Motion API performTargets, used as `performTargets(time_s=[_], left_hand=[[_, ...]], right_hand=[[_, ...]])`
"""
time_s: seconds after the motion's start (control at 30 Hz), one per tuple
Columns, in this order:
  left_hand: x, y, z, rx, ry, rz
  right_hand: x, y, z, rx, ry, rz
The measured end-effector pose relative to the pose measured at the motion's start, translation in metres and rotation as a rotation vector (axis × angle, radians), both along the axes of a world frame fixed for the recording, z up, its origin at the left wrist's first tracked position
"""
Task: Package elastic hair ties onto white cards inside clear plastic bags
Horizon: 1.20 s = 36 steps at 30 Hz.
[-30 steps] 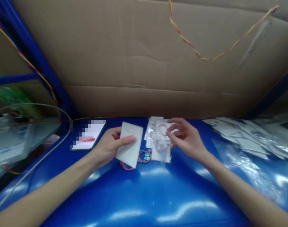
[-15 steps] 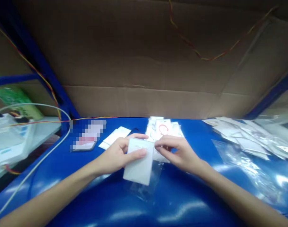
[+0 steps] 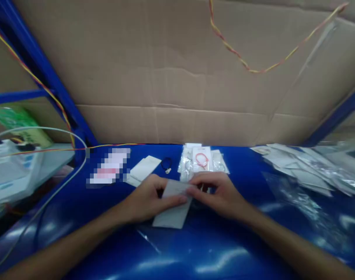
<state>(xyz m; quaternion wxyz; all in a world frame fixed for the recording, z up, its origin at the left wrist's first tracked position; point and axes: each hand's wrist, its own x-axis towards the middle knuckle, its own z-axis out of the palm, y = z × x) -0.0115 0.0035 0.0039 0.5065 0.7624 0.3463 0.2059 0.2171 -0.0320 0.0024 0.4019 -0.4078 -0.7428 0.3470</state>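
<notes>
One flat, white, rectangular card [image 3: 171, 217] over glossy blue tabletop [image 3: 177, 258]: gripped at nine o'clock by left hand [image 3: 146, 200], thumb across front; pinched at one o'clock corner by right hand [image 3: 220, 194], fingers narrow. Beyond, twelve o'clock: dark looped cord [image 3: 166, 168].

A broad sheet of brown cardboard [image 3: 177, 58] forms the back wall, creased crosswise low down, with a twisted red-and-yellow wire [image 3: 253, 71] looping across its upper right. A blue metal post [image 3: 40, 66] slants along the left, joined by a blue crossbar [image 3: 16, 96]; another blue post [image 3: 338, 116] leans at the right. Below spreads a glossy blue tabletop [image 3: 177, 268], streaked near its front by white reflections [image 3: 224, 261]. What seems a pale shelf [image 3: 58, 154], somewhat blurred, stands beyond the left post.
</notes>
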Motion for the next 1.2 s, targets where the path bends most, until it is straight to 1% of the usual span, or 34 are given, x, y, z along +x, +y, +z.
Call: performTargets(time_s=[0.07, 0.17, 0.27, 0.4, 0.5, 0.57, 0.67, 0.8, 0.87, 1.0, 1.13, 1.2], left_hand=[[0.000, 0.001, 0.000, 0.001, -0.020, 0.005], [0.000, 0.002, 0.001, -0.016, -0.064, 0.050], [0.000, 0.004, 0.003, 0.030, -0.117, 0.145], [0.002, 0.006, 0.005, 0.059, -0.172, 0.289], [0.003, 0.009, 0.003, 0.078, -0.185, 0.353], [0.002, 0.011, -0.001, 0.070, -0.198, 0.367], [0.001, 0.011, -0.005, 0.010, -0.240, 0.358], [0.001, 0.008, -0.004, -0.042, -0.258, 0.330], [0.002, 0.007, -0.002, -0.033, -0.245, 0.329], [0.001, 0.009, -0.001, 0.025, -0.230, 0.366], [-0.001, 0.013, -0.002, 0.072, -0.256, 0.383], [-0.002, 0.014, -0.002, 0.074, -0.264, 0.383]], right_hand=[[0.000, 0.001, 0.000, -0.015, 0.017, -0.020], [0.003, 0.004, 0.002, -0.005, 0.034, -0.081], [0.008, 0.007, 0.003, 0.004, 0.062, -0.159], [0.012, 0.013, 0.003, -0.077, 0.217, -0.261], [0.014, 0.015, 0.004, -0.065, 0.287, -0.328], [0.016, 0.015, 0.006, -0.044, 0.300, -0.351], [0.017, 0.015, 0.008, 0.002, 0.293, -0.376], [0.017, 0.015, 0.009, 0.045, 0.284, -0.418], [0.019, 0.015, 0.009, 0.049, 0.285, -0.414], [0.025, 0.018, 0.007, 0.033, 0.288, -0.349], [0.032, 0.022, 0.005, 0.082, 0.182, -0.345], [0.035, 0.023, 0.006, 0.103, 0.164, -0.344]])
